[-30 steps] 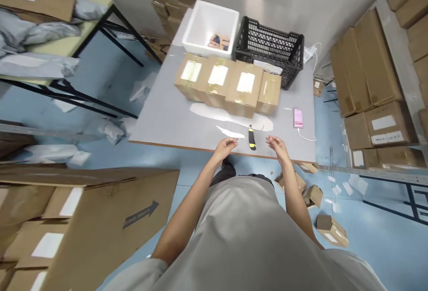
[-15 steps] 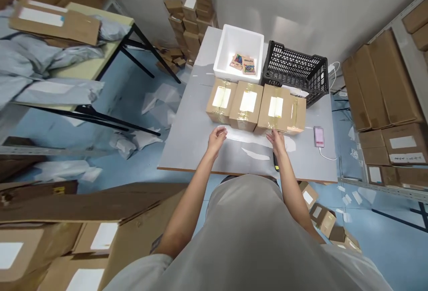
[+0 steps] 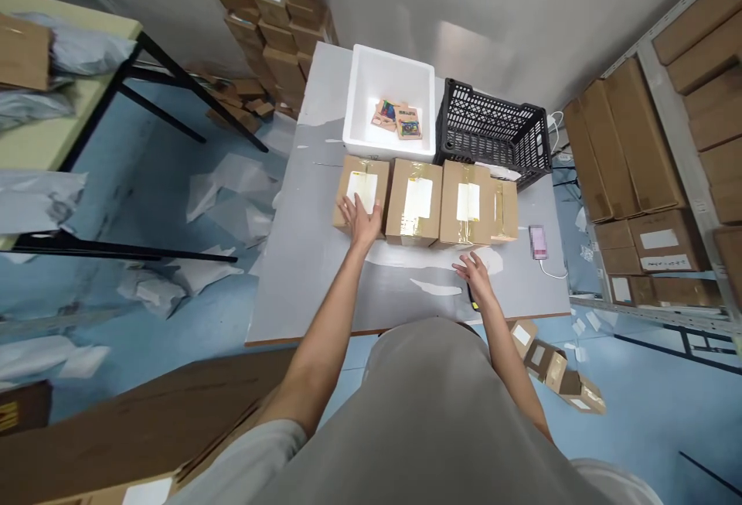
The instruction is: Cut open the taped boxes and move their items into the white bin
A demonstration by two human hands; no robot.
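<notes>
A row of taped cardboard boxes with white labels stands on the grey table [image 3: 301, 273]. My left hand [image 3: 360, 220] lies open, fingers spread, on top of the leftmost box [image 3: 362, 184]. My right hand [image 3: 476, 273] hovers open over the table, just in front of the third box [image 3: 467, 211] and over white paper strips [image 3: 434, 288]. A utility knife [image 3: 473, 304] peeks out from under my right wrist. The second box [image 3: 413, 202] stands between the two hands, untouched.
Behind the boxes are a white foam bin [image 3: 389, 95] holding small colourful packets and a black plastic crate [image 3: 492, 130]. A pink phone [image 3: 538, 240] on a cable lies at the right. Carton shelves stand right, stacked small boxes [image 3: 272, 33] back left, paper scraps on the floor.
My left hand moved forward from the table onto the top of the leftmost box. My right hand drew back a little from the third box. The view shifted closer to the table.
</notes>
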